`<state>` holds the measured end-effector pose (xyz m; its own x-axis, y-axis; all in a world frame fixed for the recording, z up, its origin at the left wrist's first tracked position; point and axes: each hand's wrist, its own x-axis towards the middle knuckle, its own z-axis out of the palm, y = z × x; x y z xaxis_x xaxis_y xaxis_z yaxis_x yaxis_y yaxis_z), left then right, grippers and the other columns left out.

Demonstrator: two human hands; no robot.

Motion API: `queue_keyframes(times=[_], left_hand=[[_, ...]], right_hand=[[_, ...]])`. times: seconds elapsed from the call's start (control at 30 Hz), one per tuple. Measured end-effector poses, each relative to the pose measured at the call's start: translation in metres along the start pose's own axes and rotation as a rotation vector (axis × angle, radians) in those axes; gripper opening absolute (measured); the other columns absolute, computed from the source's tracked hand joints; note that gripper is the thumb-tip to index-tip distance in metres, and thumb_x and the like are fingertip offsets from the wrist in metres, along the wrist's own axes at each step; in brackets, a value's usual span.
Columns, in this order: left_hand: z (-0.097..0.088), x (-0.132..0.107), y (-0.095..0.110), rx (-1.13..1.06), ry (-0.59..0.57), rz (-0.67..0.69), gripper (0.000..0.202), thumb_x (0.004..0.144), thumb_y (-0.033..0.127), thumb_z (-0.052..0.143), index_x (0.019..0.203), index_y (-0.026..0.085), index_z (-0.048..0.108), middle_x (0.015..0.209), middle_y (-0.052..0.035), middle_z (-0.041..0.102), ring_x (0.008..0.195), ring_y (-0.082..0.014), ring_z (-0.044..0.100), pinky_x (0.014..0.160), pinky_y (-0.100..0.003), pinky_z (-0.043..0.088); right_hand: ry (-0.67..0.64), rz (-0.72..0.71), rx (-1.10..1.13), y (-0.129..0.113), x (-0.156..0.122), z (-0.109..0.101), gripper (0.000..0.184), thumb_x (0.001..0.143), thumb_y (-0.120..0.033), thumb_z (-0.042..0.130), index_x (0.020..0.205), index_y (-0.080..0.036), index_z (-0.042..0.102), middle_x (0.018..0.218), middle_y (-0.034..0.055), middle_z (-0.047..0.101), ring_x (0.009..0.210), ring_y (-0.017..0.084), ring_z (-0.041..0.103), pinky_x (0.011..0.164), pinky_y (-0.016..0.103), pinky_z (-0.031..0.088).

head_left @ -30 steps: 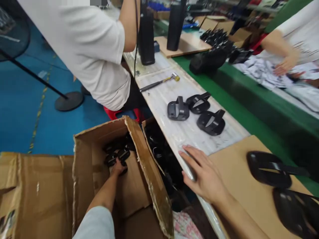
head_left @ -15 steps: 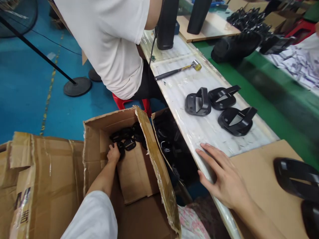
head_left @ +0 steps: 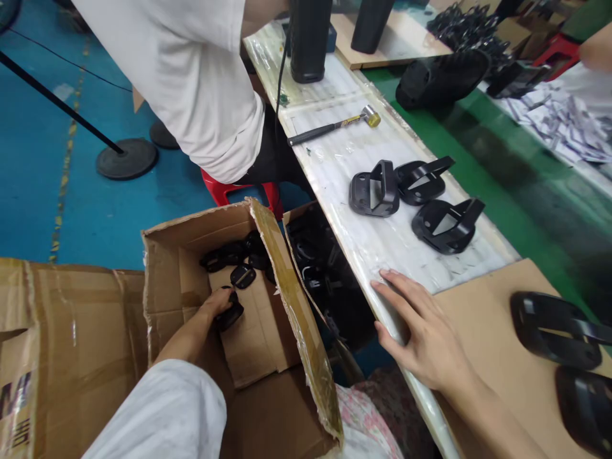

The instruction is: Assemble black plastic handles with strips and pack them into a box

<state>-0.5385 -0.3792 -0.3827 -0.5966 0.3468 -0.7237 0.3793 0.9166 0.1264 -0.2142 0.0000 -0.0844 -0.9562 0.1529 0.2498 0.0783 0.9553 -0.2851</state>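
Deep inside an open cardboard box (head_left: 191, 236), my left hand (head_left: 217, 302) is closed on a black plastic part with a handle (head_left: 231, 315). Several similar black parts (head_left: 243, 275) lie near it at the far end of the box, on a cardboard sheet. My right hand (head_left: 421, 331) rests with fingers spread on the edge of the workbench (head_left: 344, 159) and holds nothing. Beyond its fingertips three black handled parts (head_left: 447, 224) sit on the white bench top. More such parts (head_left: 554, 328) lie to its right on a brown board (head_left: 478, 319).
A hammer (head_left: 335, 125) lies farther up the bench, near a tall black housing (head_left: 310, 44). A co-worker in a white shirt (head_left: 191, 83) sits on a red stool (head_left: 224, 190) ahead. Another box with black parts (head_left: 320, 261) stands under the bench; a closed carton (head_left: 90, 319) is at left.
My left hand has drawn a black part away from the others, nearer to me inside the box. My right hand stays on the bench edge. The view has shifted slightly.
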Motion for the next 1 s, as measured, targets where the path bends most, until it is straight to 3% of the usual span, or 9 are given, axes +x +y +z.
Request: queue_keyframes(times=[0.13,0.23,0.33,0.4,0.57,0.67,0.77,0.9,1.0], left_hand=[[0.005,-0.010,0.017,0.022,-0.096,0.058,0.024,0.099,0.032,0.071,0.119,0.017,0.071,0.120,-0.0085,0.072,0.107,-0.0228,0.071,0.095,-0.043,0.061],[0.001,-0.013,0.033,0.030,0.031,0.052,0.031,0.095,0.017,0.067,0.125,0.022,0.071,0.135,-0.0122,0.066,0.124,-0.0298,0.066,0.106,-0.044,0.054],[-0.011,-0.006,0.045,0.021,0.209,0.018,0.050,0.090,0.008,0.062,0.138,0.023,0.065,0.163,-0.0157,0.044,0.151,-0.0383,0.044,0.120,-0.048,0.044],[-0.019,0.005,0.052,0.002,0.273,-0.020,0.048,0.092,0.008,0.061,0.138,0.019,0.065,0.168,-0.0169,0.038,0.157,-0.0392,0.034,0.124,-0.049,0.038],[-0.029,0.032,0.066,-0.066,0.252,-0.158,0.038,0.100,0.027,0.068,0.136,0.016,0.064,0.144,-0.0146,0.062,0.131,-0.0298,0.062,0.110,-0.050,0.053],[-0.027,0.035,0.067,-0.099,0.238,-0.286,0.042,0.101,0.039,0.069,0.137,0.017,0.063,0.138,-0.0122,0.065,0.118,-0.0272,0.068,0.100,-0.051,0.060],[-0.025,0.027,0.060,-0.136,0.239,-0.364,0.044,0.103,0.039,0.064,0.141,0.016,0.060,0.132,-0.0141,0.068,0.112,-0.0266,0.071,0.095,-0.048,0.062],[-0.033,0.012,0.042,-0.176,0.275,-0.299,0.066,0.101,0.029,0.056,0.160,0.011,0.032,0.127,-0.0247,0.070,0.116,-0.0350,0.072,0.097,-0.046,0.059],[-0.046,0.013,0.034,-0.178,0.293,-0.232,0.088,0.095,0.032,0.061,0.167,0.017,0.013,0.138,-0.0244,0.064,0.126,-0.0372,0.069,0.103,-0.047,0.055]], right_hand=[[0.004,-0.002,0.009,0.000,0.000,-0.001,0.062,0.098,-0.032,0.065,0.158,-0.026,0.051,0.156,0.0136,0.058,0.143,0.037,0.058,0.117,0.058,0.051],[-0.001,-0.009,0.004,-0.001,0.001,-0.001,0.061,0.098,-0.031,0.065,0.157,-0.024,0.051,0.156,0.0142,0.058,0.143,0.037,0.057,0.117,0.058,0.050],[-0.003,-0.004,0.005,0.000,0.000,-0.001,0.060,0.097,-0.031,0.064,0.156,-0.025,0.051,0.156,0.0141,0.058,0.144,0.037,0.057,0.118,0.058,0.050],[-0.007,0.002,0.005,0.000,0.000,-0.001,0.060,0.097,-0.031,0.064,0.156,-0.025,0.051,0.157,0.0137,0.058,0.144,0.036,0.056,0.118,0.058,0.049],[-0.016,-0.002,-0.005,0.001,-0.001,0.000,0.059,0.097,-0.031,0.065,0.154,-0.024,0.052,0.157,0.0149,0.057,0.144,0.036,0.056,0.118,0.057,0.049],[-0.013,-0.003,0.000,0.001,-0.001,0.001,0.059,0.097,-0.029,0.065,0.154,-0.023,0.052,0.157,0.0151,0.057,0.144,0.036,0.056,0.119,0.057,0.048],[-0.016,0.000,0.006,0.001,0.000,0.000,0.061,0.096,-0.030,0.064,0.155,-0.023,0.051,0.157,0.0152,0.057,0.144,0.037,0.056,0.118,0.058,0.049],[-0.019,-0.005,0.002,0.001,0.000,-0.001,0.061,0.096,-0.030,0.065,0.154,-0.022,0.052,0.156,0.0161,0.057,0.144,0.037,0.056,0.118,0.059,0.049],[-0.019,-0.013,-0.003,0.001,0.000,-0.001,0.061,0.096,-0.030,0.065,0.154,-0.022,0.052,0.156,0.0164,0.057,0.143,0.038,0.056,0.117,0.059,0.050]])
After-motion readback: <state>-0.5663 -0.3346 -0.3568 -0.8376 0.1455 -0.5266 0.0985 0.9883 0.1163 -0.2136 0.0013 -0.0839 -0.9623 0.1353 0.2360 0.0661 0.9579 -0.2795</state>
